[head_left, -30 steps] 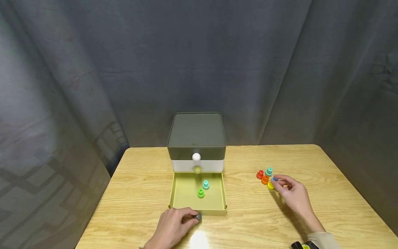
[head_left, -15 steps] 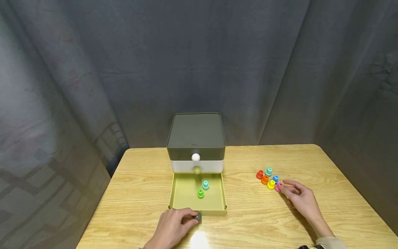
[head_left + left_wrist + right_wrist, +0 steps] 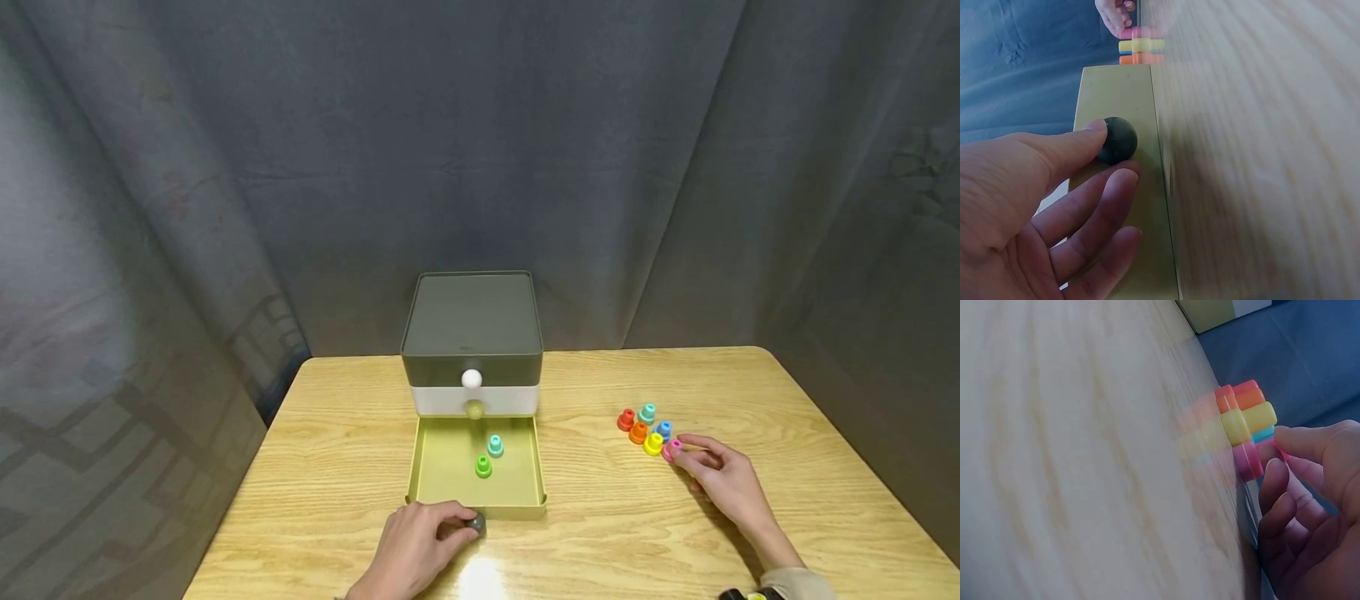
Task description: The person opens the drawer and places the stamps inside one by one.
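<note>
My left hand (image 3: 422, 543) pinches the dark round knob (image 3: 1119, 141) on the front of a pulled-out yellow-green drawer (image 3: 517, 493). Inside that drawer stand a turquoise peg (image 3: 496, 446) and a green peg (image 3: 483, 467), both small and stepped. Over on the right, my right hand (image 3: 726, 483) pinches a pink stepped peg (image 3: 1249, 461) between thumb and fingers, at table level. Close beside it stand a yellow peg (image 3: 653, 444), a blue peg (image 3: 663, 430), an orange peg (image 3: 638, 432), a red peg (image 3: 626, 420) and another turquoise peg (image 3: 647, 413).
The drawer cabinet (image 3: 472, 315) stands at the table's back, with a dark top. Its upper drawers, with a white knob (image 3: 471, 379) and a yellow-green knob (image 3: 475, 409), are closed. A grey curtain (image 3: 480, 167) hangs behind the wooden table (image 3: 330, 433).
My right hand has let go of the blue peg and moved slightly right and nearer, to the pink peg. My left hand stays on the knob.
</note>
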Demonstrator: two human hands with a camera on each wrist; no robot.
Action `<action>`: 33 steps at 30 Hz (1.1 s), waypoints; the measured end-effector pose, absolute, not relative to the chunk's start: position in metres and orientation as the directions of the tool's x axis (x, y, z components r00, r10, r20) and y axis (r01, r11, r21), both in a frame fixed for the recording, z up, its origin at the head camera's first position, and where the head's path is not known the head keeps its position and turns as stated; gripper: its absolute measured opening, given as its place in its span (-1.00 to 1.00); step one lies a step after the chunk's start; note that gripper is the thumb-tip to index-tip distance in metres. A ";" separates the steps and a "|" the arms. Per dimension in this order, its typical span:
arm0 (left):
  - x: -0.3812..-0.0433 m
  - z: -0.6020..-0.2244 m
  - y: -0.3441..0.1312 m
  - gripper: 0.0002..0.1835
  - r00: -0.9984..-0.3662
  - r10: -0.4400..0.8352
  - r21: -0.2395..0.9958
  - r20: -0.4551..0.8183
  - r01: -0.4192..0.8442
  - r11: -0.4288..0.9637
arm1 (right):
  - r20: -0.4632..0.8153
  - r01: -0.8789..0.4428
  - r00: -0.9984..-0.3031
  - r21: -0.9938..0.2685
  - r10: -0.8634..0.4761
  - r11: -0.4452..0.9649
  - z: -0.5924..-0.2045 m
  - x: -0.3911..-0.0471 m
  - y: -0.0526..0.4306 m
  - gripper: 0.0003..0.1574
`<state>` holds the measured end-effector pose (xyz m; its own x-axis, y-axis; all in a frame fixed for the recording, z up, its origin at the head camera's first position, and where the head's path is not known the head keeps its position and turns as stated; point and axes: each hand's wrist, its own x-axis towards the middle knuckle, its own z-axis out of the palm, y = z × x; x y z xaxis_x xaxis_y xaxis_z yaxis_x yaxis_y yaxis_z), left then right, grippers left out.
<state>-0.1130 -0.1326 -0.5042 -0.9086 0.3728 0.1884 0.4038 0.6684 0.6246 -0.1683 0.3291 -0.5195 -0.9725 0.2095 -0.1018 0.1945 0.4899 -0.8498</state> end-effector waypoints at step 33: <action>-0.113 -0.504 -0.133 -0.84 -0.915 0.366 0.630 0.171 0.387 0.673 | -0.014 0.094 -0.988 -0.847 0.155 0.524 -0.486 -0.167 0.318 -0.33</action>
<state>-0.1130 -0.1331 -0.5037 -0.9149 0.3656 0.1714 0.3870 0.6733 0.6300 -0.1674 0.3184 -0.4865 -0.9879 0.1545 -0.0137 0.0937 0.5238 -0.8467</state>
